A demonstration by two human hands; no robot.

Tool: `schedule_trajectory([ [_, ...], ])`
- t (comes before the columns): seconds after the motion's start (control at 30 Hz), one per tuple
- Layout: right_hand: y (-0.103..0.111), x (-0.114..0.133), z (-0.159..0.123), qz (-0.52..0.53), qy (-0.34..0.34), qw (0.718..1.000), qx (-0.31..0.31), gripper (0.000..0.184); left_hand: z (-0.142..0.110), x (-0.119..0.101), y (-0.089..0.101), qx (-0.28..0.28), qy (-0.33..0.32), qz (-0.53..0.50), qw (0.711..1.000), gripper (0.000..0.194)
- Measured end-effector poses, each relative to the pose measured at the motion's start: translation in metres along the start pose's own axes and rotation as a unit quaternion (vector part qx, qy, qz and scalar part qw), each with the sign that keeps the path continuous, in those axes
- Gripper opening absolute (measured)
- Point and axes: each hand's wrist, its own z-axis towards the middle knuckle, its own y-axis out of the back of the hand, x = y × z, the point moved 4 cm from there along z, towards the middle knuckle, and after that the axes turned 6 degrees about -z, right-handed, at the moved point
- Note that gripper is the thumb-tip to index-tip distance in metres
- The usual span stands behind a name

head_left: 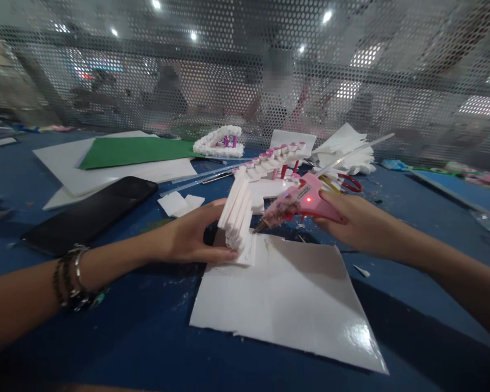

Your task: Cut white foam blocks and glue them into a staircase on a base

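Note:
My left hand [191, 233] is closed around the lower part of a white piece of stacked, folded strips [239, 209], thumb along its near side. The piece stands upright, tilted a little, on a small white base at the far edge of a glossy white sheet [294, 299]. In my right hand [351, 220] is a pink glue gun [306, 198] with a lit red light. Its nozzle points down and left, close beside the piece's base; I cannot tell whether it touches. A clear glue stick [357, 152] sticks out of the gun's back.
A black phone [93, 212] and green paper [139, 152] on white sheets lie left. Behind the work stand a stepped white model with pink tops [275, 155] and a white fluffy triangular frame [216, 142]. Red-handled scissors [351, 183] lie near crumpled white paper [347, 147]; perforated metal panel behind.

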Motion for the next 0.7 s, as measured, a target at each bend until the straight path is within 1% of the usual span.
schedule_trajectory([
  [0.17, -0.001, 0.0, 0.001, -0.005, -0.005, 1.0, -0.015, 0.016, 0.0, -0.001, 0.001, -0.004, -0.006, -0.005, 1.0, 0.046],
  [0.23, 0.0, 0.003, 0.0, 0.008, -0.006, 1.0, -0.002, 0.014, 0.0, -0.001, 0.001, -0.004, -0.005, -0.005, 1.0, 0.045],
  [0.33, 0.001, 0.007, -0.004, 0.024, -0.01, 0.999, 0.029, 0.01, 0.0, 0.0, 0.0, 0.003, 0.001, 0.001, 1.0, 0.051],
  [0.47, 0.005, 0.013, -0.008, 0.017, 0.017, 0.999, 0.027, 0.008, 0.0, 0.001, -0.001, 0.013, 0.006, 0.0, 1.0, 0.055],
  [0.6, 0.004, 0.011, -0.005, -0.001, 0.005, 1.0, 0.028, 0.01, 0.0, 0.0, 0.0, 0.006, 0.002, -0.009, 1.0, 0.05],
  [0.7, 0.003, 0.007, 0.001, -0.025, 0.008, 1.0, 0.004, 0.016, 0.0, -0.003, 0.0, -0.003, -0.012, -0.016, 1.0, 0.042],
])
